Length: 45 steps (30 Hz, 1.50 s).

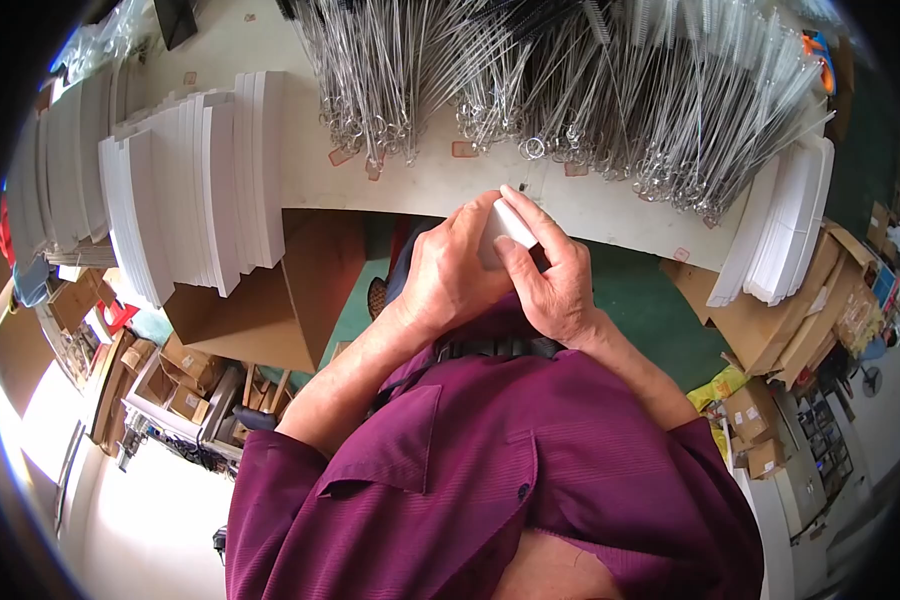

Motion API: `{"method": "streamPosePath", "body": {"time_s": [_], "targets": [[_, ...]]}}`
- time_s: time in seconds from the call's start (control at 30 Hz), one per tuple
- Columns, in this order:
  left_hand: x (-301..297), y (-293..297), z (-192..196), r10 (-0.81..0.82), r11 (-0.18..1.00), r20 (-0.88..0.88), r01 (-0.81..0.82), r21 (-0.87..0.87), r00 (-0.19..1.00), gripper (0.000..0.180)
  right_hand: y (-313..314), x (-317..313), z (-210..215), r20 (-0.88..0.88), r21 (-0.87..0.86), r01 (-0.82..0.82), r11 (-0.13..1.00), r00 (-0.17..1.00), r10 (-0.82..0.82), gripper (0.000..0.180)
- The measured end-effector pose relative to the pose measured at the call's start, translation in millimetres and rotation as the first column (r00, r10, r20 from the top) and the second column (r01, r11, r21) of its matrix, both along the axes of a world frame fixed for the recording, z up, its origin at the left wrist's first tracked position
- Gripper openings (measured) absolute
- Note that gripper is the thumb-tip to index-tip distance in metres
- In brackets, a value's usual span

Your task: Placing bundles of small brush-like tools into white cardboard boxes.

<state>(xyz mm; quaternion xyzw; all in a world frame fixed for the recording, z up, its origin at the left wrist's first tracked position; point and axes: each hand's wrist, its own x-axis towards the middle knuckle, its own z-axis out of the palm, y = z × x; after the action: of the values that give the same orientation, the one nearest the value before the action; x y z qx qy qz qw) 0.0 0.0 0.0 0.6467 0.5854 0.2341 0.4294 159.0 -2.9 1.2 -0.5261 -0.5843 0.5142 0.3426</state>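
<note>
While your left hand point(455, 275) and right hand point(555, 285) pinch one white card point(508, 225) — fingers clenched on it — card stacks point(200, 190) and wire brushes point(570, 90) wait unused on the tabletop point(430, 185).

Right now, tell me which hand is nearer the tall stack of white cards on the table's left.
Left. The left hand lies closer to the stack of white cards; the right hand sits beyond it, both holding a small white card.

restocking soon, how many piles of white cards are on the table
3 that I can make out: a big fanned pile at the left, another at the far left edge, and one at the right. More may be hidden under the wire brushes.
</note>
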Motion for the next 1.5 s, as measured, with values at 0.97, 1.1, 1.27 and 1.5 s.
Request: {"method": "streamPosePath", "body": {"time_s": [0.97, 1.1, 1.27, 1.5], "targets": [[-135.3, -5.9, 24.1, 0.374, 0.857, -0.045, -0.364, -0.365, 0.926, 0.027, 35.5, -8.5, -30.3, -0.242, -0.463, -0.073, 0.883, 0.969, -0.047, 0.04], [-193.3, -0.8, 26.7, 0.48, 0.865, -0.412, -0.497, 0.074, 0.774, 0.024, 29.2, -11.6, -37.0, -0.141, -0.54, -0.143, 0.83, 0.987, 0.079, 0.034], [-290.3, 15.8, 24.4, 0.523, 0.85, -0.668, -0.386, 0.359, 0.53, 0.025, 31.6, -19.2, -40.7, -0.103, -0.512, -0.184, 0.839, 0.983, 0.154, 0.029], [-380.5, 37.4, 7.4, 0.456, 0.87, -0.852, -0.332, 0.366, 0.256, 0.027, 30.4, -22.2, -46.5, -0.077, -0.517, -0.162, 0.84, 0.987, 0.143, 0.029]]}}
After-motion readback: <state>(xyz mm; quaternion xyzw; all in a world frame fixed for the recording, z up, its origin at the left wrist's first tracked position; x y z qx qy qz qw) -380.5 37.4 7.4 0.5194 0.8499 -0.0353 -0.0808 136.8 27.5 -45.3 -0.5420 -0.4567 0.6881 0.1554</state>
